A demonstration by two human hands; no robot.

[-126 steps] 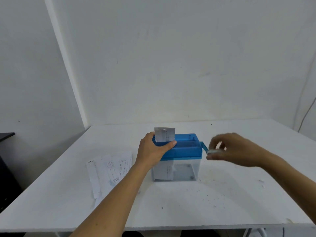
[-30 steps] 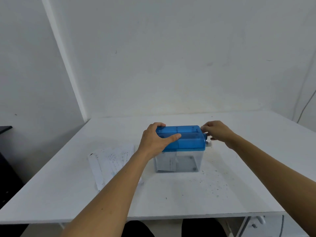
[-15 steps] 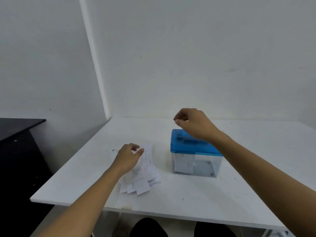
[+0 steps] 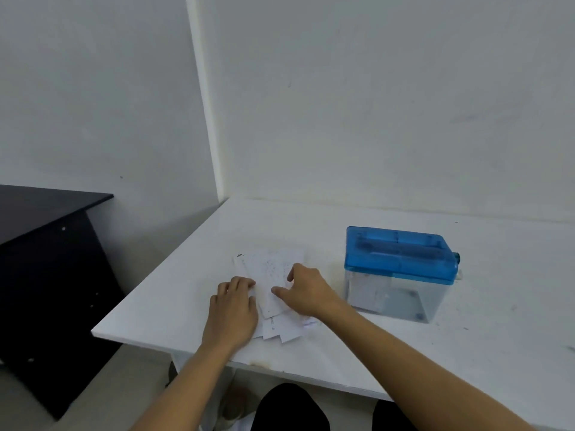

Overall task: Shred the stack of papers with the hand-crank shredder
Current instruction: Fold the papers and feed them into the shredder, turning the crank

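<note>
Stack of papers [image 4: 273,293] lying fanned near the front-left corner of the white table [image 4: 466,353]. The hand-crank shredder [image 4: 401,275] stands upright to its right, apart from it, with no sheet in the slot. Left hand [image 4: 231,309] lies palm-down on the stack's left side, fingertips bent onto the sheets; whether they pinch one cannot be told. Right hand [image 4: 306,293] rests on the right side, thumb and forefinger spread over the top sheets, gripping nothing. The step in hand appears to be separating a sheet for feeding. Done well, one hand pins the pile while the other slides off a single sheet, since a thick bundle would likely jam the cutters. The sheet should meet the slot square before the crank [image 4: 456,257] is turned.
</note>
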